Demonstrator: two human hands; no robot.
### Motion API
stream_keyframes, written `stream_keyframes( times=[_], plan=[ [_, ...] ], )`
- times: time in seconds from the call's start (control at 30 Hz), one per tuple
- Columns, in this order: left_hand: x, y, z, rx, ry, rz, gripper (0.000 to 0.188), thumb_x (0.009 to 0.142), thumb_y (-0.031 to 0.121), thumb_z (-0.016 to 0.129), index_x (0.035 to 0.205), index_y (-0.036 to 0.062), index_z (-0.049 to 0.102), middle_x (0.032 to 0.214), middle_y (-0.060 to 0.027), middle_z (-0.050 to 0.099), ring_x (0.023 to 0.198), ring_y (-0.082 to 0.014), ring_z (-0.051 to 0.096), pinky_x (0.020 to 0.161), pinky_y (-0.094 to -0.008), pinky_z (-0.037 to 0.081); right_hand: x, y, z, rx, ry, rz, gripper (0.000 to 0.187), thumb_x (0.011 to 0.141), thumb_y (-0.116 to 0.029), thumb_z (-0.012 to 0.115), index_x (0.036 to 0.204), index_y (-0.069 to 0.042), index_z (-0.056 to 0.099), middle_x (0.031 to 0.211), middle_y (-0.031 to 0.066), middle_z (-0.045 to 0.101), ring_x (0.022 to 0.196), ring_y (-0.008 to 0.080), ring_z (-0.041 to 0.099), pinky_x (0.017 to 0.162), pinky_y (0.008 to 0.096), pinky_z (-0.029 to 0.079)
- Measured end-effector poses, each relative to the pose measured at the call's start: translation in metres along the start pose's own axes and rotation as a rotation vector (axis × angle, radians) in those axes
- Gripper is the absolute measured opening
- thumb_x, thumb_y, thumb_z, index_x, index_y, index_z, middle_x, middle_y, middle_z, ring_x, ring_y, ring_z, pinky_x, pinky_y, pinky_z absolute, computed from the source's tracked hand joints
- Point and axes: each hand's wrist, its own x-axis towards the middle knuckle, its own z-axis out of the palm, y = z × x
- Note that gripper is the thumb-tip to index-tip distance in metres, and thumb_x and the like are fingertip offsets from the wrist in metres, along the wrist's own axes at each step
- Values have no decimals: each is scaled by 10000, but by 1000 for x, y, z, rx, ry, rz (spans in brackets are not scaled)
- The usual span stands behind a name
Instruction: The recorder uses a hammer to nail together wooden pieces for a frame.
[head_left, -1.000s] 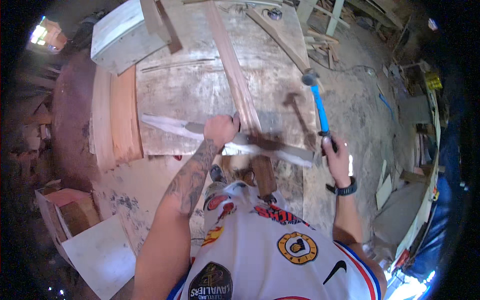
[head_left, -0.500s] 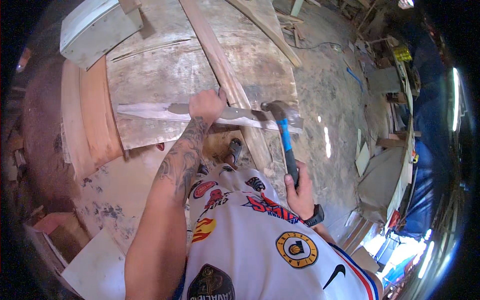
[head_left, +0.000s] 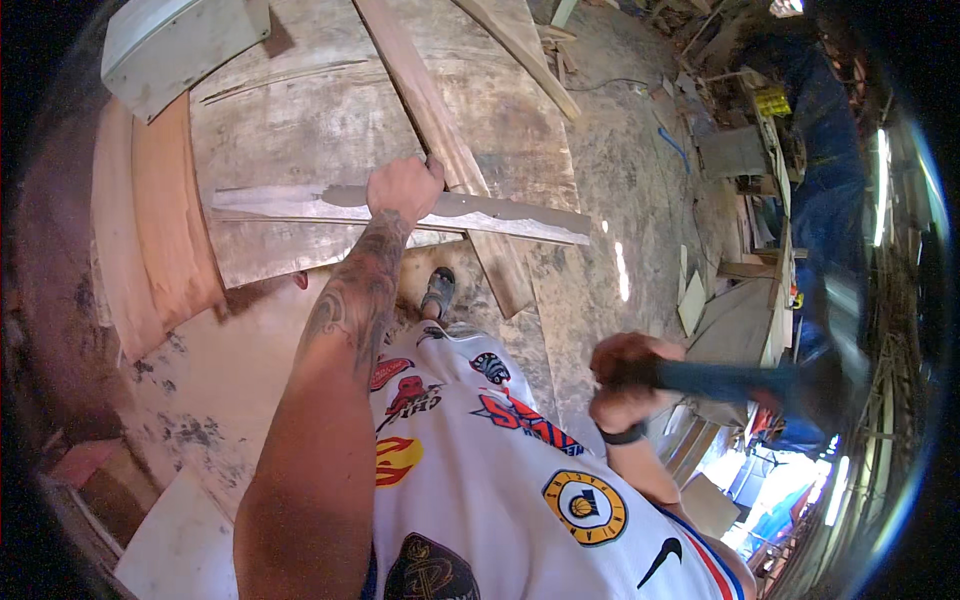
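Observation:
My left hand (head_left: 403, 187) is closed around a long, narrow wooden strip (head_left: 515, 218) with a ragged grey upper face. The strip lies crosswise over a longer wooden plank (head_left: 432, 112), near the front edge of a plywood sheet (head_left: 300, 150). Off to the right, my right hand (head_left: 628, 380) is wrapped round the handle of a hammer (head_left: 720, 380). Motion smears the hammer, which points out to the right, its head a dark blur at the far end. A gap separates the hammer from the strip.
Curved wooden boards (head_left: 160, 220) stand at the sheet's left edge, below a pale box (head_left: 185, 50). Another thin batten (head_left: 520, 55) lies at the far side. Scrap wood and a grey panel (head_left: 735, 310) are stacked along the right. My sandalled foot (head_left: 438, 290) is below the strip.
My right hand has swung the hammer away from the strip, out to the right and toward me. My left hand keeps its hold on the strip. The whole view has shifted slightly.

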Motion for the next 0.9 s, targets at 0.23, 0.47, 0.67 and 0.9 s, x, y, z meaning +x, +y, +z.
stream_keyframes(
  times=[0.23, 0.47, 0.67, 0.9],
  plan=[
    [-2, 2, -2, 22, 19, 43, 529, 933, 412, 402, 854, 0, 725, 863, -224, 697, 838, -377, 688, 786, -463, 540, -14, 37, -25, -1040, -349, 594, 220, 944, -209, 550, 957, 11, 540, 625, 241, 552, 576, 443, 561, 520, 455, 427],
    [-7, 3, -7, -36, -34, -5, 605, 944, 483, 372, 886, -19, 704, 935, -262, 679, 917, -402, 666, 858, -476, 507, -2, -13, 5, 89, 5, -23, 303, 903, -389, 601, 879, -101, 512, 717, 110, 544, 481, 196, 464, 470, 352, 421],
    [1, 3, -16, -33, -60, 57, 614, 940, 494, 376, 914, -19, 713, 897, -257, 684, 888, -399, 674, 842, -477, 514, -32, 59, -29, -1067, -259, 599, 263, 967, -242, 534, 916, 15, 511, 643, 288, 530, 631, 495, 533, 530, 476, 423],
    [-1, -2, 3, 47, 67, 30, 537, 948, 425, 387, 830, 24, 723, 840, -192, 704, 810, -362, 697, 742, -455, 550, 3, 0, 20, -245, 24, -85, 353, 983, -418, 521, 1022, -73, 458, 734, 93, 519, 494, 130, 425, 402, 256, 330]
  ],
)
